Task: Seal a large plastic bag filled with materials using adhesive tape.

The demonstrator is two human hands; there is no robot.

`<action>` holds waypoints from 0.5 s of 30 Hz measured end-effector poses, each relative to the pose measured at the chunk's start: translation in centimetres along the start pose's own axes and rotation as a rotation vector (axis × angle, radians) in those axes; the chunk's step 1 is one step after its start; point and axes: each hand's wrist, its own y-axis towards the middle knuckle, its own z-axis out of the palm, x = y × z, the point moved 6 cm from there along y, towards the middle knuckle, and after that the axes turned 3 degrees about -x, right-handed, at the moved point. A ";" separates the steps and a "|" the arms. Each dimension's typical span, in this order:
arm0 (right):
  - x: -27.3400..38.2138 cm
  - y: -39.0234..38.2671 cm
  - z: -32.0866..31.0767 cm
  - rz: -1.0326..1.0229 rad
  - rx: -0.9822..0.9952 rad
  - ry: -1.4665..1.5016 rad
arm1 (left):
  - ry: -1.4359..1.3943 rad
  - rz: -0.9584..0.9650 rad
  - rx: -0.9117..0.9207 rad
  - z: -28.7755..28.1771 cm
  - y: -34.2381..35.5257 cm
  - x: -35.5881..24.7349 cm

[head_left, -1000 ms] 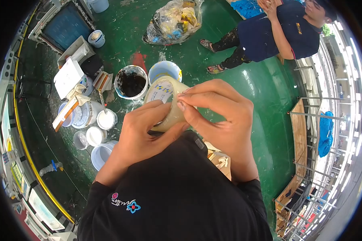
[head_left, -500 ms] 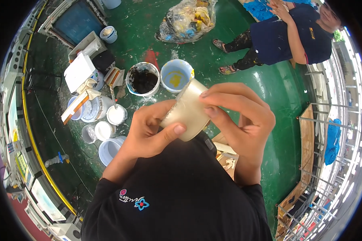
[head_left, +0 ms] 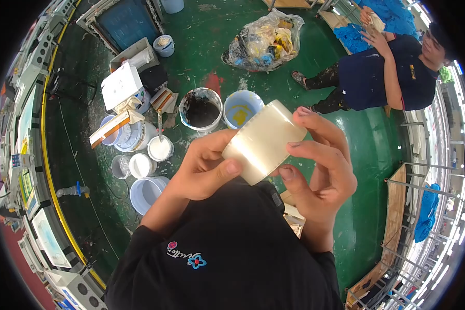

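A wide roll of clear, pale yellowish tape is held up in front of my chest, its glossy outer face toward me. My left hand grips its left end, thumb pressed along the lower left. My right hand is at its right side, index and middle fingertips on the surface and edge, thumb by the lower edge. Just beyond the roll stand a bucket with dark contents and a light blue bucket with yellow residue.
Left are white pails, a white box, a framed screen and machinery behind a yellow rail. A plastic trash bag lies ahead. A person stands upper right, holding pale cloth. Wooden racks with blue fabric line the right.
The roll has been rotated, now showing its broad outer face rather than its labelled core, and has shifted rightward. My right fingers have spread along its edge. The view has shifted slightly.
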 end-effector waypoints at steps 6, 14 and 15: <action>0.0 -0.5 1.1 0.076 -0.032 0.141 | -0.006 -0.002 0.026 -0.3 -0.4 0.0; -0.1 -0.3 1.8 0.074 -0.015 0.189 | 0.016 0.023 0.013 -0.3 -0.8 -0.3; -0.1 -0.3 1.8 0.078 -0.016 0.196 | 0.014 0.025 0.000 -0.3 -0.9 -0.3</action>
